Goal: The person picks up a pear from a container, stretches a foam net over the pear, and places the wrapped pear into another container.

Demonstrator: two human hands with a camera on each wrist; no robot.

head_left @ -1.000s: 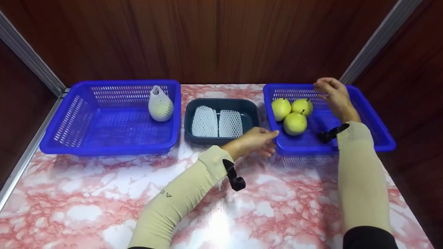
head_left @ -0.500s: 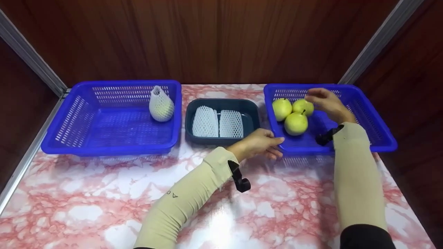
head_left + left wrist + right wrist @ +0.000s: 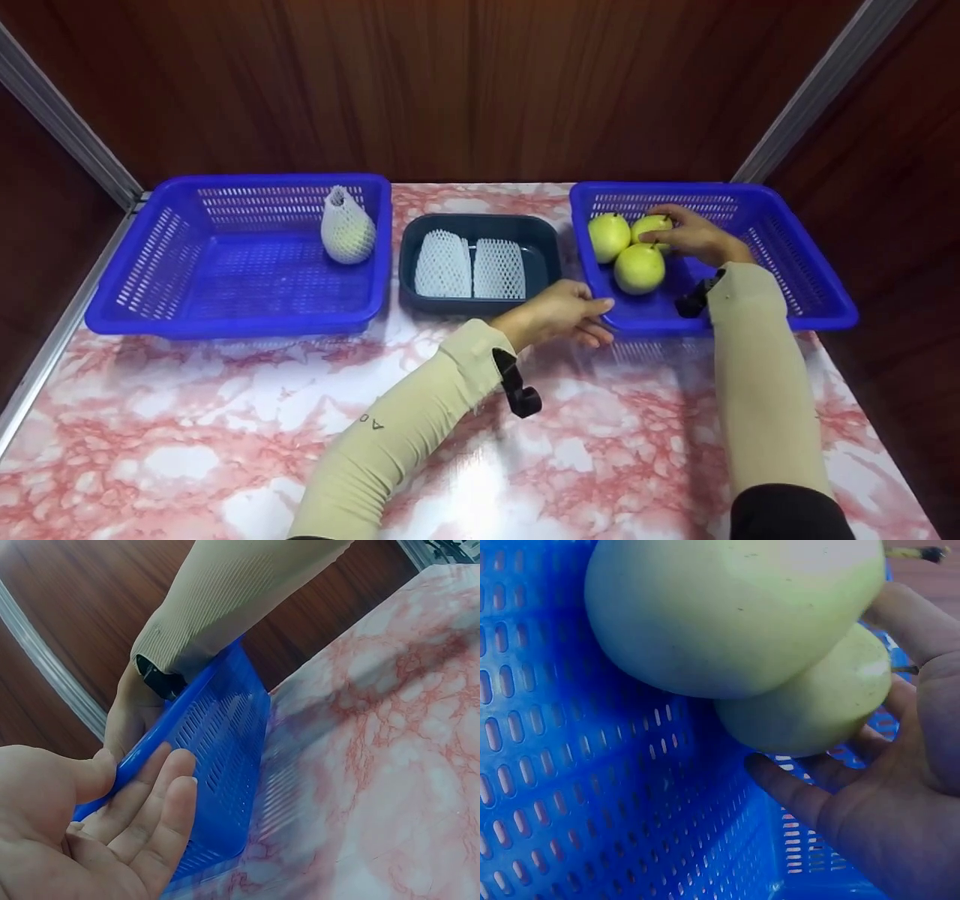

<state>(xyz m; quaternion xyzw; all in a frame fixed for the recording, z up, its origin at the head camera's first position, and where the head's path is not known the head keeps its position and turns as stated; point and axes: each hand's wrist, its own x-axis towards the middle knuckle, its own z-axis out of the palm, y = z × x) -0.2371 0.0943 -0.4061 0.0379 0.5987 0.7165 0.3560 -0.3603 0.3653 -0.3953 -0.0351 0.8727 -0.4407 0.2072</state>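
Note:
Three yellow-green pears sit together at the left end of the right blue basket [image 3: 814, 277]. My right hand [image 3: 694, 236] reaches into this basket and grips the back right pear [image 3: 651, 226], thumb on the near side and fingers round the far side. In the right wrist view, fingers curve round that pear [image 3: 810, 709], partly hidden behind the larger-looking front pear [image 3: 727, 615]. The back left pear [image 3: 609, 238] lies beside it. My left hand [image 3: 566, 311] holds the basket's near left corner, its rim [image 3: 142, 754] between thumb and fingers.
A dark green tray [image 3: 480, 304] in the middle holds two white foam net sleeves [image 3: 444, 266]. The left blue basket [image 3: 240, 326] contains a pear in a foam net [image 3: 349, 232]. Brown wood panels [image 3: 480, 90] rise behind the marbled tabletop [image 3: 187, 420].
My right hand has come down and left from above the basket onto the back right pear. My left hand has shifted slightly right onto the basket's corner.

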